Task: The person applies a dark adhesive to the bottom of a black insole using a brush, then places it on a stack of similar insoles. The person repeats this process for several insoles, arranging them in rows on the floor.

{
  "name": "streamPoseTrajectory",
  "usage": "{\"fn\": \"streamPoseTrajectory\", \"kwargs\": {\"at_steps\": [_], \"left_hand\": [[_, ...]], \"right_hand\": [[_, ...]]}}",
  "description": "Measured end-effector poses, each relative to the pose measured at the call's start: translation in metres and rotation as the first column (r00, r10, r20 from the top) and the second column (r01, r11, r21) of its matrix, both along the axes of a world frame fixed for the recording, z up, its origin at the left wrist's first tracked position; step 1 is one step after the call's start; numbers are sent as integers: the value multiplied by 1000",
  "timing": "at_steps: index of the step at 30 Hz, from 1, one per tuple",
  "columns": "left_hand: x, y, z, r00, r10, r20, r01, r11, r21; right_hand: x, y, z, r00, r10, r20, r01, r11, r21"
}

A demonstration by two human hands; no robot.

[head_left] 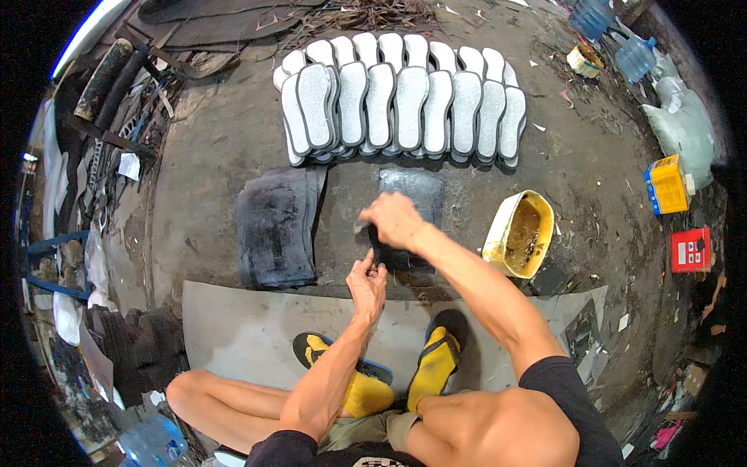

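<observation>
A dark rectangular sheet (414, 260), wet and shiny at its far end, lies on the floor in front of me. Over its left edge, my right hand (394, 219) is closed around a small tool, mostly covered by the fingers; a pale, blunt tip sticks out to the left. At the sheet's near left corner, my left hand (366, 282) has its fingers pinched together on the edge. To the left lies a stack of similar black sheets (276, 226). A cut-open yellowish plastic container (495, 240) with sticky brown residue stands on the right.
Beyond the sheets, rows of white-topped, dark-edged insoles (410, 109) are piled up. A grey mat (257, 319) lies under my sandalled feet. On the right are a yellow can (668, 185), a red box (690, 250) and a water jug (636, 58). Scrap material lines the left side.
</observation>
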State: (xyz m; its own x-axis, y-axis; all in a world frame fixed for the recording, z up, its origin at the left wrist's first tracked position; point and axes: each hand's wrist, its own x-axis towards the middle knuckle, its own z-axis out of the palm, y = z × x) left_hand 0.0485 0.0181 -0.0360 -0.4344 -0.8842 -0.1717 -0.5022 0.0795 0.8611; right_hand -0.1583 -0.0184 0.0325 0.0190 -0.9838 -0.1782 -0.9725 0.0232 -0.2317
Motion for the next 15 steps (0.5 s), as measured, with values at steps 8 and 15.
{"fn": "streamPoseTrajectory", "kwargs": {"at_steps": [8, 15], "left_hand": [[-3, -1, 11, 999, -27, -39, 28, 1000, 7], [26, 6, 14, 993, -114, -12, 109, 970, -218]], "right_hand": [[-49, 26, -1, 857, -474, 200, 514, 806, -292], [39, 72, -33, 979, -199, 43, 203, 945, -257]]}}
